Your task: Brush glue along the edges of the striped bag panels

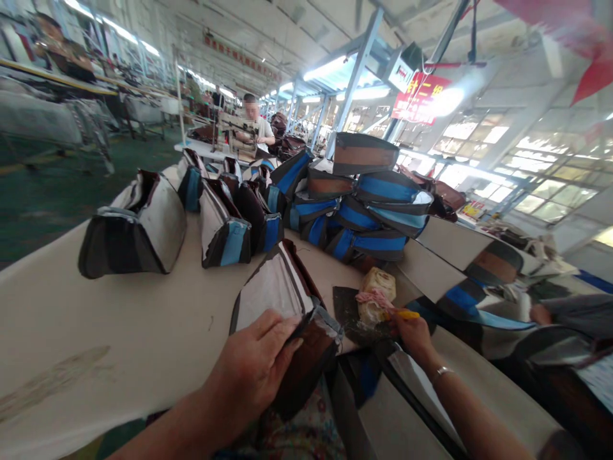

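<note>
My left hand point(256, 364) grips a half-sewn bag point(278, 297) with a white lining and brown trim, standing at the near edge of the white table point(119, 338). Its fingers are wrapped over the bag's side. My right hand point(414, 332) is closed on a thin yellow-handled tool point(406, 314), beside a crumpled yellowish sponge or cloth lump point(378, 291) that lies on a dark flat piece point(347, 310). A watch sits on my right wrist.
Several striped blue, brown and white bags point(143, 223) stand on the table. A heap of them point(368, 211) is piled behind. Fabric panels point(479, 281) lie at right. A person sits at a sewing machine point(239, 131) far back.
</note>
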`<state>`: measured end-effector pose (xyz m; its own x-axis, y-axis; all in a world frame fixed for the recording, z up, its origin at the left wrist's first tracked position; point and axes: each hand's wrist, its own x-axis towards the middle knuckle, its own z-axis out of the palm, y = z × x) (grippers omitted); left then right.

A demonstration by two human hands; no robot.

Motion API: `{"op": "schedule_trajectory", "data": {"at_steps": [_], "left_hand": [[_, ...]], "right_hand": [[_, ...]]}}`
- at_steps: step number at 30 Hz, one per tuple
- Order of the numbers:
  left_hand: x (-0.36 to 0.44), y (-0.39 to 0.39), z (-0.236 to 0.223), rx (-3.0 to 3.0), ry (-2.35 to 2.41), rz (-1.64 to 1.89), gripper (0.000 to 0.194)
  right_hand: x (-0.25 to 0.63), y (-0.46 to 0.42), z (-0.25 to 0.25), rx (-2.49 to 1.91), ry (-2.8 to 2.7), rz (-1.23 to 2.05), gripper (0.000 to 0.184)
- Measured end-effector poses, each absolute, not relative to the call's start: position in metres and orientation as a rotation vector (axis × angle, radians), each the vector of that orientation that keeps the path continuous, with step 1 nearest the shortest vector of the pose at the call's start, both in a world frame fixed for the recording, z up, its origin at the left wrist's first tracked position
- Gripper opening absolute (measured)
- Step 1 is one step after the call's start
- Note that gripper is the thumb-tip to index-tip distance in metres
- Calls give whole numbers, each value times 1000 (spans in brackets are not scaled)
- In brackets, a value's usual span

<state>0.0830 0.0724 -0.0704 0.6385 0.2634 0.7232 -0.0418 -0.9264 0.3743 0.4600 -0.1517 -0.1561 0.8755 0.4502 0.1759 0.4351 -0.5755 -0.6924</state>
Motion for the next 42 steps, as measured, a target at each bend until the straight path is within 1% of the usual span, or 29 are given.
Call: {"op": "schedule_trajectory", "data": {"at_steps": [2,4,8,11,14,16,19,24,28,31,34,38,42], "left_hand": [[84,68,-74,2620,125,1273,25],[84,62,-75,2738,85,1340,27],[84,51,-72,2914,-27,1326,28],[87,42,-68,2927,-107,1320,28],[90,36,-68,2922,-131,1279,25],[91,34,-70,2910,-141,1258,23],[89,33,-74,2921,-176,1242,23],[84,29,-78,2921,-182,1218,20],[84,27,-77,2915,-180,1186,16],[84,26,-77,2890,-195,1132,14],[83,25,-76,2867,-192,1134,14],[81,25,-76,2904,-207,1121,15],[82,22,-78,2901,-193,1078,18]], "right_hand": [[452,-152,-141,-2281,-619,-47,44],[441,-151,-114,-2267,-630,-140,46],[395,-140,-35,-2163,-731,-234,44],[337,-124,24,-1968,-947,-230,36],[282,-105,57,-1819,-1169,-188,27],[260,-93,61,-1821,-1321,-37,26],[253,-79,55,-1889,-1531,198,30],[260,-70,53,-1971,-1535,46,31],[258,-64,49,-2008,-1632,141,35],[262,-56,42,-2109,-1712,21,37],[263,-52,40,-2100,-1711,-71,38],[254,-55,43,-2118,-1816,-50,38],[250,-57,50,-2126,-1894,100,38]]}}
